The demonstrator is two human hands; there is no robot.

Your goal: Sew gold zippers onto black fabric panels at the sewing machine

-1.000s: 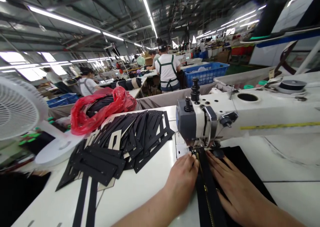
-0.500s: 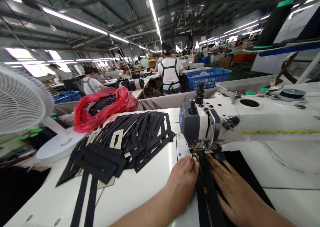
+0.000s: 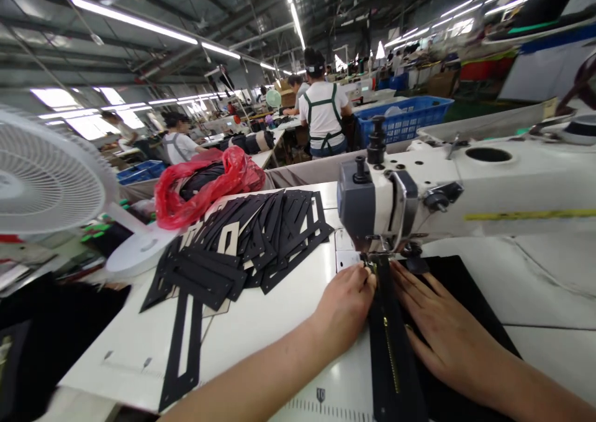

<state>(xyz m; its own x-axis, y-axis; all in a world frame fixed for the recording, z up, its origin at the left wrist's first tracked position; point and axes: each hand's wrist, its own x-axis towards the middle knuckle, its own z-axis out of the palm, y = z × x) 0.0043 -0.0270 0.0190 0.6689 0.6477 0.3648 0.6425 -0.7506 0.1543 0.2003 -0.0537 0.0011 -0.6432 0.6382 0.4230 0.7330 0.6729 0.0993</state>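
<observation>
A zipper [image 3: 391, 355] — brassy teeth, black fabric tape — lies between the hands, its long axis pointing to the sewing machine [image 3: 507, 183]. The left hand [image 3: 347, 307] pinches its edge; the right hand [image 3: 437, 329] lies flat on black cloth [image 3: 454, 279].

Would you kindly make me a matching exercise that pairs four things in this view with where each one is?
Things
1. Right hand
2. Red plastic bag
3. White fan
4. Yellow tape strip

Places
A. Cut off by the picture's left edge
B. Flat on the black fabric
C. Along the sewing machine
D. Just beyond the black cut pieces

Pairs: 1-B, 2-D, 3-A, 4-C
</observation>
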